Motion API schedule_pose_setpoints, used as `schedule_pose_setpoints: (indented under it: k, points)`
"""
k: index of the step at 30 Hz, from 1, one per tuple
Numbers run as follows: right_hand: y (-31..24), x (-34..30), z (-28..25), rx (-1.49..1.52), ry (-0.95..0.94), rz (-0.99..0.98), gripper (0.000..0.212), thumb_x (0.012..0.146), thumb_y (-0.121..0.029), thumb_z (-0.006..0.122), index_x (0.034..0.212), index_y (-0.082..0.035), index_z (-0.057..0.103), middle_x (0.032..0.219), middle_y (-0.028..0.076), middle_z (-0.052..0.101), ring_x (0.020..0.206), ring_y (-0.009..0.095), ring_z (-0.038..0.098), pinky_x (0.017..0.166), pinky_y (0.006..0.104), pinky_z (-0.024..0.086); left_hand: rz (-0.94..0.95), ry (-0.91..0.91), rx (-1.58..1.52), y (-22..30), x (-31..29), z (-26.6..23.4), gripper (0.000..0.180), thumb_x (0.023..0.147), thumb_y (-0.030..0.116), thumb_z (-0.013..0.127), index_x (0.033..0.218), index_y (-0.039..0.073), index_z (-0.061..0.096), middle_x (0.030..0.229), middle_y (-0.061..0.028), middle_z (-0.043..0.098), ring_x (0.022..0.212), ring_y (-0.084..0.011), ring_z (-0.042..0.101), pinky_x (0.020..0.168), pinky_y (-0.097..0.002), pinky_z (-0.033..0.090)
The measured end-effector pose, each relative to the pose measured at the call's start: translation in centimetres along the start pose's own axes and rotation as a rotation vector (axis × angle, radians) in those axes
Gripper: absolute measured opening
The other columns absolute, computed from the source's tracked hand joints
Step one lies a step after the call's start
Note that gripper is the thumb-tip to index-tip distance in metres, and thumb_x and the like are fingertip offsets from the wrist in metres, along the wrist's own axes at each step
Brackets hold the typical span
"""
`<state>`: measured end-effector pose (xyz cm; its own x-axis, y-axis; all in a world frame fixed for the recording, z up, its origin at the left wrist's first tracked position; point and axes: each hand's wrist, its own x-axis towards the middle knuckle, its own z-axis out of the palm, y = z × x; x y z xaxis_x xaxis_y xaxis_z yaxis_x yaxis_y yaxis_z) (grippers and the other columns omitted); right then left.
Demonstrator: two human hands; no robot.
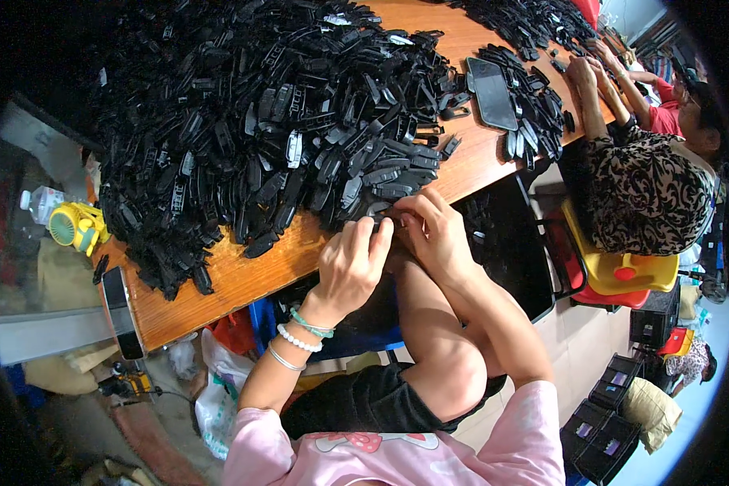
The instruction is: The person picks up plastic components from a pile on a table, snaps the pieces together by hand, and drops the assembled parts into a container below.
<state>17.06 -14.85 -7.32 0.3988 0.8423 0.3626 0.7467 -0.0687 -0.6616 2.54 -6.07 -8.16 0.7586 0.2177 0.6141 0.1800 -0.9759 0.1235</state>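
My left hand (350, 261) and my right hand (437, 236) meet at the near edge of the wooden table, fingers bent and pinched together. Between the fingertips shows a bit of a small black plastic piece (386, 217), mostly covered by the fingers. Just beyond the hands spreads a big heap of black plastic pieces (243, 130), long and narrow, some with slots like clips or buckles. Several of them (393, 172) lie close to my fingertips. Beaded bracelets circle my left wrist.
A phone (492, 93) lies beside a smaller pile at the right; another phone (121, 312) rests at the table's left corner (162, 320), near a yellow fan (77, 227). At the right, co-workers sit with their hands (587, 77) over the table. Black crates (599, 437) stand on the floor.
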Motion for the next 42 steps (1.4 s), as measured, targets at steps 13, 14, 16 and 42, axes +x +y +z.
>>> schedule_pose_setpoints:
  k: [13, 14, 16, 42]
  points:
    - [-1.4, -0.4, 1.5, -0.137, -0.083, -0.096, 0.035, 0.076, 0.001, 0.062, 0.109, -0.009, 0.061, 0.080, 0.008, 0.058, 0.069, 0.028, 0.061, 0.058, 0.0356, 0.050, -0.048, 0.144, -0.054, -0.8, -2.8, 0.5, 0.033, 0.077, -0.002, 0.060, 0.110, 0.001, 0.061, 0.094, -0.0116, 0.053, 0.068, -0.0225, 0.057, 0.057, -0.0313, 0.049]
    - [-1.3, -0.4, 1.5, -0.135, -0.085, -0.096, 0.035, 0.076, 0.001, 0.062, 0.109, -0.009, 0.061, 0.080, 0.008, 0.058, 0.069, 0.028, 0.061, 0.058, 0.0356, 0.050, -0.034, 0.172, -0.057, -0.8, -2.9, 0.5, 0.032, 0.077, -0.002, 0.061, 0.109, 0.001, 0.061, 0.094, -0.0116, 0.054, 0.067, -0.0225, 0.058, 0.057, -0.0311, 0.048]
    - [-1.0, -0.6, 1.3, -0.114, -0.109, -0.129, 0.036, 0.075, 0.000, 0.063, 0.110, -0.010, 0.061, 0.080, 0.008, 0.058, 0.067, 0.028, 0.059, 0.055, 0.0334, 0.049, -0.033, 0.176, -0.072, -0.9, -3.4, 0.6, 0.033, 0.077, -0.003, 0.061, 0.109, 0.001, 0.061, 0.094, -0.0114, 0.054, 0.068, -0.0225, 0.058, 0.057, -0.0309, 0.048]
    - [-5.9, -2.1, -2.4, 0.800, -0.348, 0.422, 0.029, 0.090, -0.010, 0.058, 0.115, 0.004, 0.052, 0.087, 0.007, 0.062, 0.070, 0.010, 0.055, 0.062, 0.0227, 0.046, -0.755, -0.166, -0.981, 1.4, -3.1, -5.8, 0.023, 0.079, 0.002, 0.070, 0.100, -0.004, 0.063, 0.081, -0.0056, 0.056, 0.061, -0.0088, 0.057, 0.052, -0.0221, 0.045]
